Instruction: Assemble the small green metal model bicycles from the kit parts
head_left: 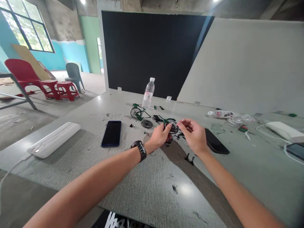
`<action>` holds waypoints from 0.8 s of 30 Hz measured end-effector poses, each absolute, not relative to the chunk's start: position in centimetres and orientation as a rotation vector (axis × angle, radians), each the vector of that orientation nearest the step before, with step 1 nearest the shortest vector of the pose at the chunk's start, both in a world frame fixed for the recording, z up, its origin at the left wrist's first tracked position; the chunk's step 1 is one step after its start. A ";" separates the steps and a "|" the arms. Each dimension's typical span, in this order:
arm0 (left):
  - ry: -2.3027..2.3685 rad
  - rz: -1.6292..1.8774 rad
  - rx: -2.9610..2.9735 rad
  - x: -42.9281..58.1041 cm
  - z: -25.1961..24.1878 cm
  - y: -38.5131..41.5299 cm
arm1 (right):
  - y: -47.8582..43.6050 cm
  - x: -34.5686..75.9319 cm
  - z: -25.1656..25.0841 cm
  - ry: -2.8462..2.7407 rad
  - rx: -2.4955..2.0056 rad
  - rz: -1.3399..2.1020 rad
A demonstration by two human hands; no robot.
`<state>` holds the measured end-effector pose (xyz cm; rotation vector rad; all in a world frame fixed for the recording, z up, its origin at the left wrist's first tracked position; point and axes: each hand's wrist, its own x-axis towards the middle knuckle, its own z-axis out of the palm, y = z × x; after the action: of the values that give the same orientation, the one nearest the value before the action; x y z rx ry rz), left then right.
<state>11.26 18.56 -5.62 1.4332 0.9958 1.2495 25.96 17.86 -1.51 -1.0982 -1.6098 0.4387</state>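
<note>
My left hand [161,134], with a black watch on its wrist, is closed on a green model bicycle [171,126] and grips it near the black spoked wheel. At the wheel's right side, my right hand [193,133] pinches with thumb and forefinger; a small shiny bit shows at its fingertips, too small to name. Beyond my left hand stands another green model bicycle frame [140,113] with one wheel on it. A loose wheel [147,123] lies flat in front of that frame. Several small dark parts are scattered beneath and around my hands.
A phone [111,133] and a white power strip [55,139] lie to the left. Behind the parts stands a clear bottle [148,92]. Another dark phone [216,141] is just right of my right hand. Cables and a plastic wrapper [219,114] lie farther right, before the partition [154,53].
</note>
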 end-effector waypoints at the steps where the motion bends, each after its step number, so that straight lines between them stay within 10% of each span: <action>1: 0.997 1.248 1.436 11.3 -5.5 18.5 | 17.8 25.8 -1.5 -1.604 -1.093 0.464; 24: 1.100 1.210 1.569 11.0 -4.8 17.5 | 17.7 25.6 -1.8 -1.529 -1.095 0.636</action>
<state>11.03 17.50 -4.82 1.5688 1.0996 1.2098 25.56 17.73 -1.82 -1.0948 -1.5285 0.6363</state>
